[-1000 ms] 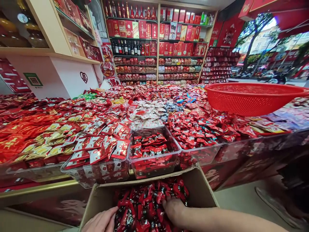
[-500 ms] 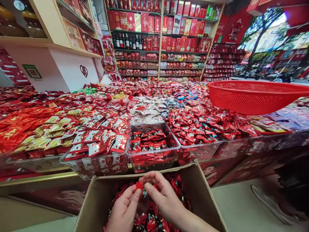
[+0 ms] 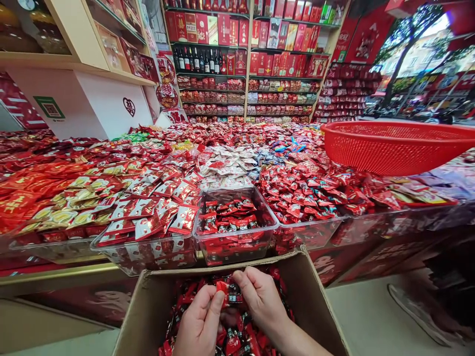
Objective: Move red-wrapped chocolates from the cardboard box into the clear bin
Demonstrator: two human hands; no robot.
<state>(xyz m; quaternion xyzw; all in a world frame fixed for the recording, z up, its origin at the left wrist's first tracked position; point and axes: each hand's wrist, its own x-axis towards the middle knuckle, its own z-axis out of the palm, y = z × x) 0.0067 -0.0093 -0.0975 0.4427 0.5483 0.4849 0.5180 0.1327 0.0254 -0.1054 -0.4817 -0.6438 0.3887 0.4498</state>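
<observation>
Above an open cardboard box (image 3: pixel 319 296), my left hand (image 3: pixel 200 319) pinches the left end of a small red and black wrapped candy (image 3: pixel 224 288). My right hand (image 3: pixel 261 299) has its thumb and fingers closed at the candy's right end. Below both hands, many loose candies (image 3: pixel 232 341) in like wrappers fill the box. Just beyond the box stands a clear plastic bin (image 3: pixel 237 240) partly filled with red and black candies (image 3: pixel 232 215), laid in rows.
White and red packets (image 3: pixel 159 207) are heaped left of the bin, red candies (image 3: pixel 304 198) to its right. A red plastic basket (image 3: pixel 393 148) rests on the display at right. Shelves (image 3: pixel 247 69) stand behind. A person's shoe (image 3: pixel 419 314) shows at lower right.
My left hand has shifted slightly right with the candy. My right hand has moved a little right and its fingers have closed in; more of the candy's dark printed side now shows.
</observation>
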